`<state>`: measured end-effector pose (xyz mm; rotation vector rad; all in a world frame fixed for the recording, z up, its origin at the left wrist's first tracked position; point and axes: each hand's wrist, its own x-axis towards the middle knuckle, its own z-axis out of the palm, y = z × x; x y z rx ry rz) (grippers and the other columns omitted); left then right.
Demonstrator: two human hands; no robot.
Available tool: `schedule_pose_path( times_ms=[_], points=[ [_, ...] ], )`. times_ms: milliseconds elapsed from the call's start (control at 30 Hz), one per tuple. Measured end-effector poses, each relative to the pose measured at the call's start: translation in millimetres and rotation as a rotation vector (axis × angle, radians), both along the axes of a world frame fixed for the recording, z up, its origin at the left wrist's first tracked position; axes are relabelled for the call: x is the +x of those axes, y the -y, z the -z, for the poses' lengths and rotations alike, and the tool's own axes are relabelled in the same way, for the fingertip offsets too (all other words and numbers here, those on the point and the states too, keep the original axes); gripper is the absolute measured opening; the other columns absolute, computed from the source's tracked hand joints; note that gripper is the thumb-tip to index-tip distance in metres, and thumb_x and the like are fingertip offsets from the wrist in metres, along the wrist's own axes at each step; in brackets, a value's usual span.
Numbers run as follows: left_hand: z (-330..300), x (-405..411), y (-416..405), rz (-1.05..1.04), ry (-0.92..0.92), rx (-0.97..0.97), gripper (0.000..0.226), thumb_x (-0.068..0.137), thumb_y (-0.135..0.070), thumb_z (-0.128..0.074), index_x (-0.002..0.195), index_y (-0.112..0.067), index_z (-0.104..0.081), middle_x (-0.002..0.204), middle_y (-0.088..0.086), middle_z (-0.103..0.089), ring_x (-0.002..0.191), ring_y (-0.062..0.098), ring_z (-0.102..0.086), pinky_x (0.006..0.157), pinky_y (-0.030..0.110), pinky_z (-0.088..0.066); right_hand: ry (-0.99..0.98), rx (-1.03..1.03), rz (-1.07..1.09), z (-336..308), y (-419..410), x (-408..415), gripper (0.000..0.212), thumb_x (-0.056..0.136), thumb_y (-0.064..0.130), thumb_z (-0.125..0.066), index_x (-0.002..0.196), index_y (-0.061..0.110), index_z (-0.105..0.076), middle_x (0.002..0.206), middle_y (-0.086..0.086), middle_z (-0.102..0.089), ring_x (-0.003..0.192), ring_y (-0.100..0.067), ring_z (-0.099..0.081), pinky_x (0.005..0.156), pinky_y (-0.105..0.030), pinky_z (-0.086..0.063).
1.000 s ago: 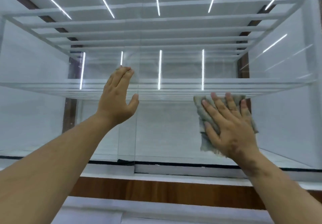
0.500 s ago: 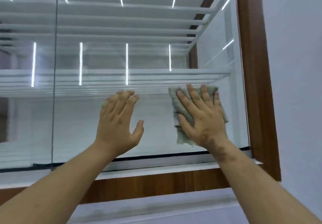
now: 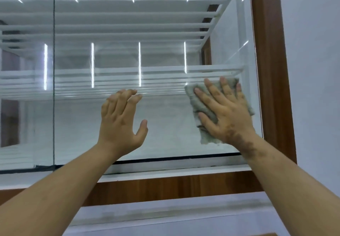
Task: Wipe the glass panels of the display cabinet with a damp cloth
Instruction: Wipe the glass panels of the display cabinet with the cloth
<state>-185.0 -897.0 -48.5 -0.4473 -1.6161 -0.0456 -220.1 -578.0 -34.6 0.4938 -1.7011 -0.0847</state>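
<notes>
My right hand [image 3: 225, 114] presses a grey cloth [image 3: 198, 105] flat on the cabinet's glass panel [image 3: 165, 125].

My right fingers [image 3: 211, 90] are spread wide over the cloth, pinning it against the glass at the panel's right end, just beside the brown wooden frame [image 3: 270, 70] and below the white shelf [image 3: 165, 69]. My left hand [image 3: 122, 123] is raised near the same glass, fingers loosely open with the thumb out, holding nothing; I cannot tell whether it touches the panel.
</notes>
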Motion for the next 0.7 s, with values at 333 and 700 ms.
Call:
schedule_pose_path(
  times_ms=[333,700],
  points=[
    [2,-5,1,-0.023,-0.002,-0.009,0.066,0.083,-0.043,-0.054,0.14,-0.01,-0.052,0.146,0.009,-0.05,0.143,0.035,-0.039,0.117,0.05,-0.028,0.063,-0.249,-0.024,-67,26,5,0.069,0.101,0.061,-0.024,0.165,0.037,-0.015,0.174,0.004,-0.009,0.16,-0.033,0.004,0.126,-0.061,0.008],
    [1,-1,2,-0.031,0.025,-0.013,0.065,0.082,-0.043,-0.056,0.138,-0.01,-0.055,0.145,0.008,-0.052,0.14,0.034,-0.042,0.115,0.05,-0.031,0.098,-0.273,-0.016,-21,-9,5,0.068,0.102,0.061,-0.022,0.165,0.037,-0.014,0.174,0.004,-0.009,0.161,-0.03,0.005,0.127,-0.058,0.008]
  ],
)
